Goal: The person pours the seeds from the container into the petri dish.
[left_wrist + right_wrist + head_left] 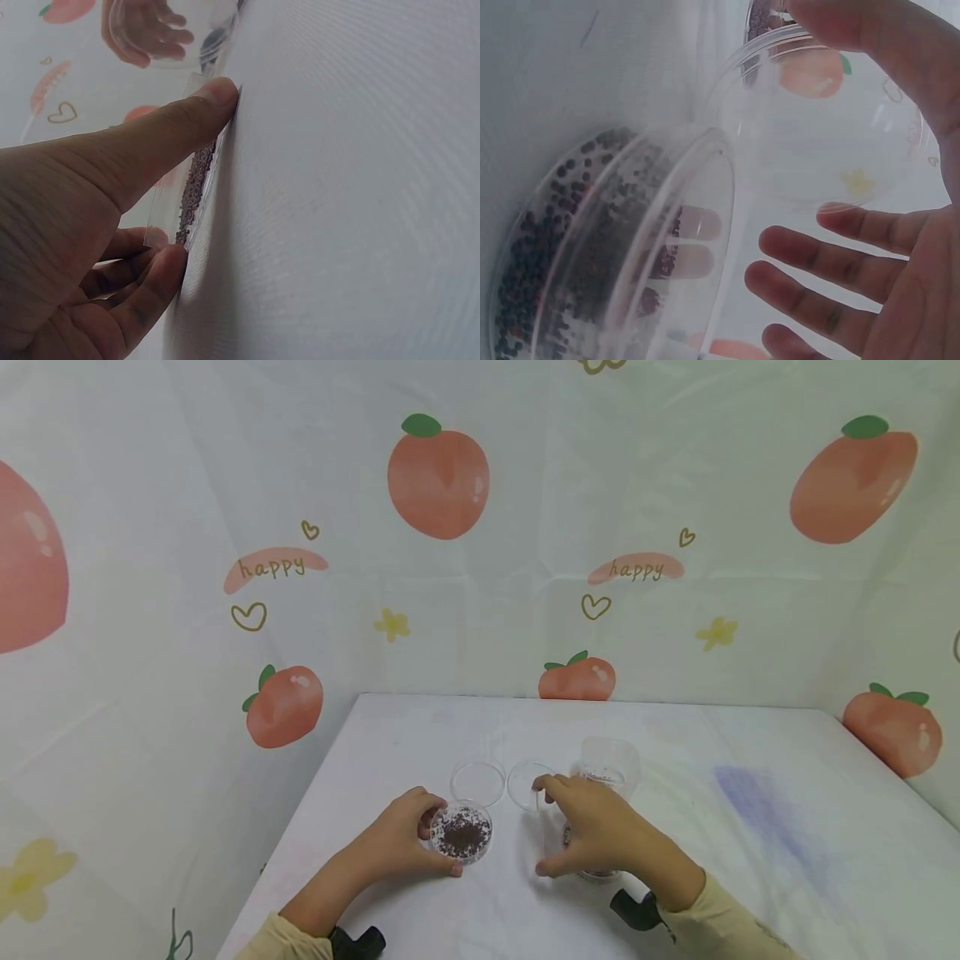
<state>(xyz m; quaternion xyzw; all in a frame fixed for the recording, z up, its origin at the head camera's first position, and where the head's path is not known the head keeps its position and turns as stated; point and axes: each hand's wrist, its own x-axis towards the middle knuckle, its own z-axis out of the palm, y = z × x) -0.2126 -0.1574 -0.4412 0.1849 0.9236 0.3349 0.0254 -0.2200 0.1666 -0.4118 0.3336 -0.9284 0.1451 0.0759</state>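
"What's closest?"

"Two sleeves, the left one (283,939) at 7 o'clock, the right one (738,927) at 5, each forearm slanting inward over the table (510,914)."

"And the left hand?"

"The left hand (401,843) comes in low, its back toward 9 o'clock. Its fingers grasp a clear round dish (487,847) of dark grains (461,833): thumb on the near side, other fingertips round the far side. The dish lies flat, just short of the hand's 3 o'clock."

"What's the right hand doing?"

"The right hand (588,827) is at the dish's 3 o'clock, arched palm-inward, thumb near and fingers far. They grasp a clear disc (802,135) by its edge, tipped up; the lower fingers spread free in the right wrist view. Just beside that palm are clear dishes (697,161) with more grains, seemingly stacked."

"Farther out?"

"One clear ring (477,765) lies toward the dish's 12 o'clock, another (529,764) toward 2. A translucent tub (609,743) is at the right hand's 1 o'clock. Behind everything hangs a fruit-printed cloth (510,602)."
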